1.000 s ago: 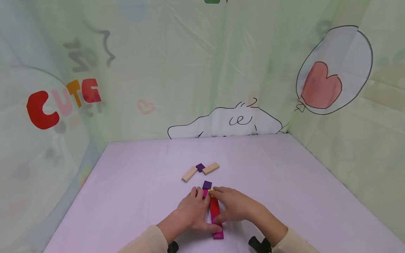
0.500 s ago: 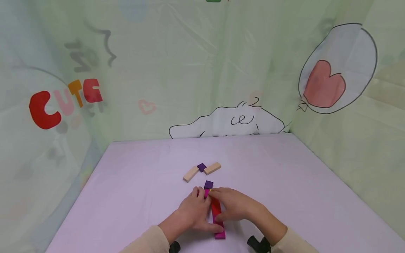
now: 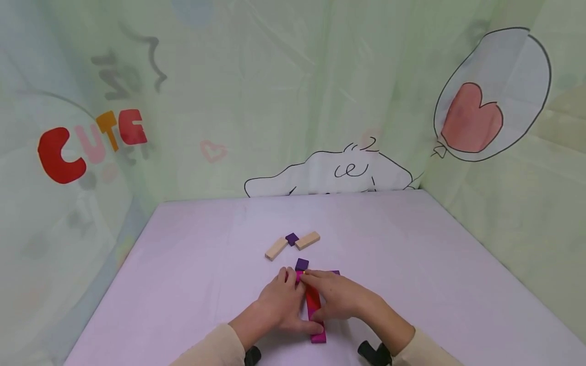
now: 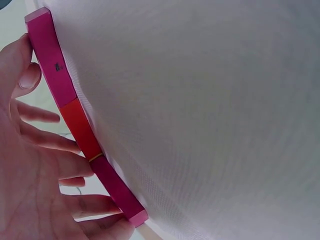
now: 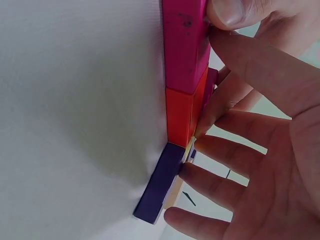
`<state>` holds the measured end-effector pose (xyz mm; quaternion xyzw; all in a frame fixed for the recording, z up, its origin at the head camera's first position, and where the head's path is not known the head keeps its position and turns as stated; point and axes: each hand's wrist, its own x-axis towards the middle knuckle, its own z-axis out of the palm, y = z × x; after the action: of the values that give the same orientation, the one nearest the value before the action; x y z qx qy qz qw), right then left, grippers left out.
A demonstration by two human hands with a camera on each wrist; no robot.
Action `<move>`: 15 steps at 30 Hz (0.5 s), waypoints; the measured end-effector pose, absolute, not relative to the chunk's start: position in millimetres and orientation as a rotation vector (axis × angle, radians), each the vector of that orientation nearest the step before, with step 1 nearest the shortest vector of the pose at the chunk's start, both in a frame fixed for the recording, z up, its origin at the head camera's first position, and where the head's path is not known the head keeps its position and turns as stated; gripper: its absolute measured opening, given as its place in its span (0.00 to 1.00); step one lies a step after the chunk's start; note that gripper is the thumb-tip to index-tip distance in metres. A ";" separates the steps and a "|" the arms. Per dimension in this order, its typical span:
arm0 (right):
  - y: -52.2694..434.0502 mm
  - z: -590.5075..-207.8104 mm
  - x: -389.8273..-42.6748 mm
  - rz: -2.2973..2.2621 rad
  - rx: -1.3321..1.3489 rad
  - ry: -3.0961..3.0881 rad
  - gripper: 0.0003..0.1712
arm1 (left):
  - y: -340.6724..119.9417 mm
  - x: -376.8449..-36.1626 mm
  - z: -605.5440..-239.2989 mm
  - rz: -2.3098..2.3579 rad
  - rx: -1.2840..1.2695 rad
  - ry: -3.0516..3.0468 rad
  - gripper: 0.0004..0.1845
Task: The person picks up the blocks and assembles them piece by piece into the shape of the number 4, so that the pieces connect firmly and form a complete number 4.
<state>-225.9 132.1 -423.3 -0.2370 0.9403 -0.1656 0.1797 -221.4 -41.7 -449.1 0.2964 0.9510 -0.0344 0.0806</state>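
Note:
Before me on the table, a red block [image 3: 313, 299] and a magenta block [image 3: 318, 336] lie end to end in a row. A second magenta block [image 4: 119, 191] slants off to the left from the red block's far end, and a dark purple block [image 5: 159, 184] slants off to the right. A thin yellow piece [image 5: 189, 148] shows at that junction. My left hand [image 3: 280, 304] touches the near magenta block with its thumb and the slanted one with its extended fingertips. My right hand [image 3: 342, 295] spreads over the row, thumb by the near magenta block, fingertips touching the purple block.
A small dark purple block [image 3: 302, 264] lies just beyond the junction. Farther back, two plain wooden blocks [image 3: 276, 249] angle out from another purple block [image 3: 292, 239]. Printed curtains surround the light purple table [image 3: 206, 254] at the back and sides.
My right fingers have moved slightly left over the junction, covering most of the yellow piece. The purple block's end now shows beyond that hand. The left hand stays nearly still.

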 end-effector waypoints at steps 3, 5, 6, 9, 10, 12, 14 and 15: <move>130.3 -423.0 -227.2 -0.460 -0.673 2.655 0.49 | -43.2 -222.5 -450.4 -0.118 0.886 2.845 0.58; 129.2 -420.4 -228.6 -0.441 -0.678 2.654 0.49 | -43.7 -223.2 -450.9 -0.122 0.884 2.848 0.57; 128.8 -418.7 -229.8 -0.441 -0.673 2.653 0.48 | -43.7 -223.3 -450.9 -0.126 0.884 2.851 0.57; 129.1 -412.9 -236.2 -0.468 -0.641 2.670 0.43 | -43.1 -223.2 -450.4 -0.115 0.883 2.847 0.58; 129.3 -411.2 -239.7 -0.481 -0.628 2.685 0.40 | -42.7 -223.1 -450.1 -0.116 0.885 2.845 0.58; 129.7 -409.2 -249.2 -0.502 -0.597 2.736 0.35 | -42.1 -223.2 -449.8 -0.124 0.878 2.839 0.59; 131.3 -409.4 -262.8 -0.486 -0.580 2.808 0.30 | -40.7 -224.0 -449.7 -0.133 0.865 2.835 0.59; 132.0 -410.4 -270.5 -0.469 -0.566 2.846 0.28 | -40.2 -224.6 -450.3 -0.142 0.858 2.835 0.59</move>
<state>-270.5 132.0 -410.4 -0.1915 0.9633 -0.1589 0.1011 -224.6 -40.2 -450.3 0.2882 0.9523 -0.0478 0.0880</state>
